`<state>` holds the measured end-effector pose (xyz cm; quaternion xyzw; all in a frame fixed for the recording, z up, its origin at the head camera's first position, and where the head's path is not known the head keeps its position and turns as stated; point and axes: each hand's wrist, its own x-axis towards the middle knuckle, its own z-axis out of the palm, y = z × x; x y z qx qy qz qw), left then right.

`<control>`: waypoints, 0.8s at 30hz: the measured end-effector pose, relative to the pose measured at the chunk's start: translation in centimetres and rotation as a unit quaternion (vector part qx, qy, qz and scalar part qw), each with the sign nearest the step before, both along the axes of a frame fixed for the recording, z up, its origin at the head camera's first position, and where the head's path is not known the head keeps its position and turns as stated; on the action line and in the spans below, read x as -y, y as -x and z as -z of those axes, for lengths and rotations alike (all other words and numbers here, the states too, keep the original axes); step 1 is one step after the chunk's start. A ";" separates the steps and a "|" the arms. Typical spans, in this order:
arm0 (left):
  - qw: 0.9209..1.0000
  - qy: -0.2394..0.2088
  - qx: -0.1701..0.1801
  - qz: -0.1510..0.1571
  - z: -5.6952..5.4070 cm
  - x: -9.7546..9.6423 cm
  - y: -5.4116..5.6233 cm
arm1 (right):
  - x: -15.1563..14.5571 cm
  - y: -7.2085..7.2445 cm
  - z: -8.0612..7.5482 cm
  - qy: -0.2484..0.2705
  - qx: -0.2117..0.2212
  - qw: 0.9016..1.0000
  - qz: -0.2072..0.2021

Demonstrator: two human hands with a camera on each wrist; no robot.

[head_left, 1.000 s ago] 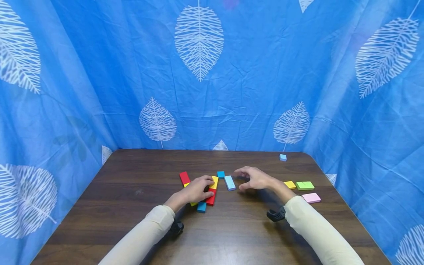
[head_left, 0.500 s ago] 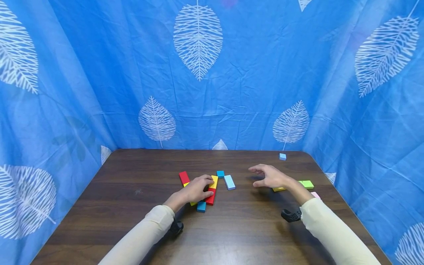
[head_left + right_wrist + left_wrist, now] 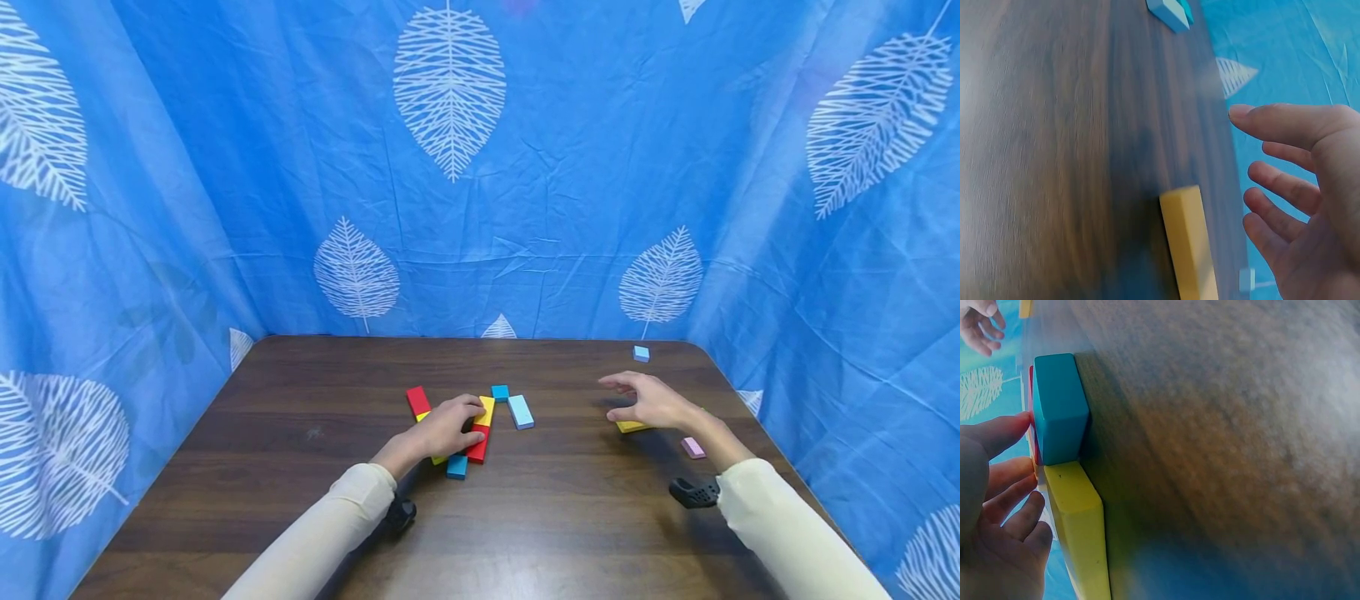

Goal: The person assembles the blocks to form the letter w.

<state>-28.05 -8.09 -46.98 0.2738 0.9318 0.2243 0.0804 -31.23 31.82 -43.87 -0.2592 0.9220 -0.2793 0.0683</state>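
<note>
In the head view, my left hand (image 3: 442,427) rests over a cluster of wooden blocks. Its thumb touches a red block (image 3: 477,447) and its fingers lie by a yellow block (image 3: 487,408). A teal block (image 3: 1060,409) and another yellow block (image 3: 1079,528) show close by in the left wrist view; the hand partly covers this yellow one in the head view. My right hand (image 3: 651,402), holding nothing, hovers above an orange-yellow block (image 3: 1190,244), thumb and fingers spread apart. A pink block (image 3: 693,448) lies beside the right forearm, partly hidden.
Right of the cluster lie a light-blue block (image 3: 521,412) and a small blue block (image 3: 500,393). Another red block (image 3: 418,402) is at its far left. A small pale-blue block (image 3: 641,353) sits near the brown table's (image 3: 315,517) back edge, before a blue curtain (image 3: 562,208).
My right hand has moved right, away from the light-blue block, to above the orange-yellow block. Its forearm now hides the green block. The left hand stays in place.
</note>
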 end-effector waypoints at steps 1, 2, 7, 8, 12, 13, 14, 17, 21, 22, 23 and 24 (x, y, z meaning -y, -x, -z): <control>1.000 -0.001 0.000 0.001 0.0 0.0 0.0 | -0.3 -0.1 0.0 -0.002 -0.001 1.000 0.006; 1.000 -0.001 0.000 0.001 0.0 0.0 0.0 | -0.7 -0.1 0.0 -0.004 -0.001 1.000 0.013; 1.000 0.002 0.002 0.000 -0.1 0.0 0.0 | -2.3 -0.4 0.1 0.003 0.004 0.999 0.040; 1.000 0.002 0.002 0.000 -0.1 0.0 0.1 | -2.5 -0.5 0.1 0.008 0.005 0.999 0.043; 1.000 0.002 0.001 0.000 -0.1 0.1 0.1 | -3.4 -0.9 -0.1 0.014 0.008 0.998 0.056; 1.000 0.001 0.000 0.002 0.0 0.1 0.1 | -3.7 -0.9 -0.1 0.013 0.007 0.998 0.061; 1.000 0.001 -0.001 0.004 0.0 0.1 0.1 | -3.9 -1.0 -0.1 0.011 0.007 0.998 0.065; 1.000 0.001 -0.002 0.004 0.0 0.2 0.1 | -4.7 -1.2 -0.1 0.006 0.011 0.997 0.072; 1.000 0.002 -0.004 0.002 0.1 0.3 0.0 | -5.8 -1.5 0.2 -0.003 0.011 0.997 0.079; 1.000 0.002 -0.004 0.003 0.1 0.3 0.0 | -6.1 -1.6 0.2 -0.006 0.010 0.997 0.081; 1.000 0.002 -0.003 0.003 0.1 0.3 0.0 | -6.4 -1.7 0.2 -0.008 0.011 0.996 0.084; 1.000 0.001 -0.004 0.005 0.1 0.3 0.0 | -6.8 -1.8 0.3 -0.011 0.013 0.996 0.088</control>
